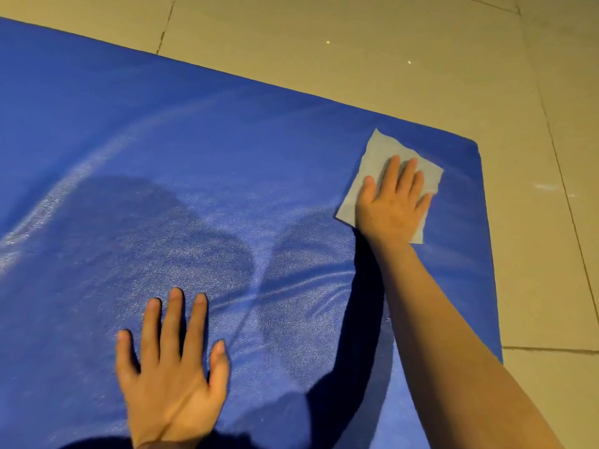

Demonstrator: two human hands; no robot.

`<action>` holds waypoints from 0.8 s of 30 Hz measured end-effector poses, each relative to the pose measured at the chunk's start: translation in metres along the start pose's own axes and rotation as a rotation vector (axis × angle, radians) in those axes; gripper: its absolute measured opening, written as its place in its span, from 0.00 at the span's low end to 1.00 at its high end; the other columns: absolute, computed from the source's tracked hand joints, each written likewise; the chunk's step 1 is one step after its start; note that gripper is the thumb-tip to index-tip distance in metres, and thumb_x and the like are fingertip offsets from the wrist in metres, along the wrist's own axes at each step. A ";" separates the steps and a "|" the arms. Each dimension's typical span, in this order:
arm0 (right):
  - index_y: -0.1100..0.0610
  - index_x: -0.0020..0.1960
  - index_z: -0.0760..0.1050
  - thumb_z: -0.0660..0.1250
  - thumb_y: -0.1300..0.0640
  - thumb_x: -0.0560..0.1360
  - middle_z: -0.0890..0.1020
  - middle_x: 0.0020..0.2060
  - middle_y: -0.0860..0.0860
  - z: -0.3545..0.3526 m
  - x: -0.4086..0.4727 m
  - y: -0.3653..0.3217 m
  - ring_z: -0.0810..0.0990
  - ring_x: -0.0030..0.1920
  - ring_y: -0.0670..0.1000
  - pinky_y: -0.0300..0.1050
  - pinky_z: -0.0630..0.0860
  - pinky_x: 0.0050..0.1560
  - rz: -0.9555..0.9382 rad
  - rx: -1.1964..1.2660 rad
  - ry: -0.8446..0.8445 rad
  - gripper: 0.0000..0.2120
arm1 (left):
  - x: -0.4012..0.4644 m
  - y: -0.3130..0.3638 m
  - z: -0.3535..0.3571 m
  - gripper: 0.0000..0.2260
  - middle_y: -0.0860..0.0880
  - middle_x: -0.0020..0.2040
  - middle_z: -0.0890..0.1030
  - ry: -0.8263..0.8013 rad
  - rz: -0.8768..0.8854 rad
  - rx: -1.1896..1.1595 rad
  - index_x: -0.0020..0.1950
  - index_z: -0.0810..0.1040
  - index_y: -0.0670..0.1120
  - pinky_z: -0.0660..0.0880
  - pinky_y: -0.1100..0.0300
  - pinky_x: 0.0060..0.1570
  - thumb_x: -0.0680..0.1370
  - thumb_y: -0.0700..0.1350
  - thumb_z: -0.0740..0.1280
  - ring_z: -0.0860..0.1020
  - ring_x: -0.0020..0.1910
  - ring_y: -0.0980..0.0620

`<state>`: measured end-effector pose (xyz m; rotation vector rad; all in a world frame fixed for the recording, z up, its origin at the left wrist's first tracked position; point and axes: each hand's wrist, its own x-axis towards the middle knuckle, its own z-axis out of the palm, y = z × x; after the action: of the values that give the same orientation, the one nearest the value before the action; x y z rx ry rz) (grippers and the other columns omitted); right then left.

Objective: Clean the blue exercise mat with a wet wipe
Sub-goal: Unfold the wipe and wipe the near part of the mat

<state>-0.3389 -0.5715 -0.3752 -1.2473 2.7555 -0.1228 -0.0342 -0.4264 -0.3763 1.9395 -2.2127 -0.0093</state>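
The blue exercise mat (162, 150) covers most of the view and lies flat on the floor, with wet streaks shining across it. A pale square wet wipe (372, 163) lies spread near the mat's far right corner. My right hand (392, 202) presses flat on the wipe, fingers together and extended, arm reaching in from the lower right. My left hand (175, 361) rests palm down on the bare mat near the bottom, fingers spread, holding nothing.
Beige floor tiles (356, 43) with dark grout lines surround the mat at the top and right. The mat's right edge (486, 254) runs close to my right forearm. Shadows of my arms and head fall across the mat.
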 end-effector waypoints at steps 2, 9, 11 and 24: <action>0.54 0.81 0.47 0.42 0.41 0.81 0.48 0.80 0.55 0.012 -0.020 -0.034 0.46 0.79 0.57 0.61 0.40 0.76 -0.111 0.014 0.007 0.32 | 0.000 -0.001 0.000 0.27 0.41 0.74 0.68 -0.009 0.002 -0.006 0.75 0.66 0.47 0.56 0.35 0.70 0.78 0.55 0.54 0.65 0.74 0.38; 0.54 0.74 0.68 0.50 0.37 0.79 0.68 0.73 0.59 0.020 -0.047 -0.048 0.67 0.73 0.62 0.64 0.61 0.71 -0.758 0.023 -0.047 0.32 | 0.000 -0.002 0.000 0.28 0.41 0.75 0.68 -0.057 -0.020 -0.063 0.74 0.69 0.45 0.54 0.35 0.71 0.77 0.55 0.54 0.63 0.74 0.39; 0.58 0.74 0.69 0.50 0.37 0.81 0.69 0.72 0.62 0.013 -0.015 -0.007 0.68 0.72 0.64 0.63 0.65 0.70 -0.610 0.010 0.056 0.31 | 0.000 -0.004 0.000 0.29 0.40 0.75 0.68 -0.087 -0.021 -0.069 0.74 0.70 0.44 0.52 0.36 0.71 0.77 0.55 0.54 0.62 0.75 0.39; 0.53 0.80 0.47 0.39 0.32 0.75 0.46 0.80 0.53 -0.012 -0.049 0.064 0.45 0.79 0.56 0.65 0.39 0.74 -0.204 -0.058 -0.089 0.40 | 0.001 -0.001 0.000 0.29 0.39 0.74 0.69 -0.083 -0.028 -0.050 0.73 0.72 0.43 0.54 0.35 0.70 0.76 0.55 0.54 0.63 0.74 0.38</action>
<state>-0.3565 -0.4923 -0.3672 -1.5085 2.5684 -0.0045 -0.0331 -0.4275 -0.3765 1.9766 -2.2140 -0.1501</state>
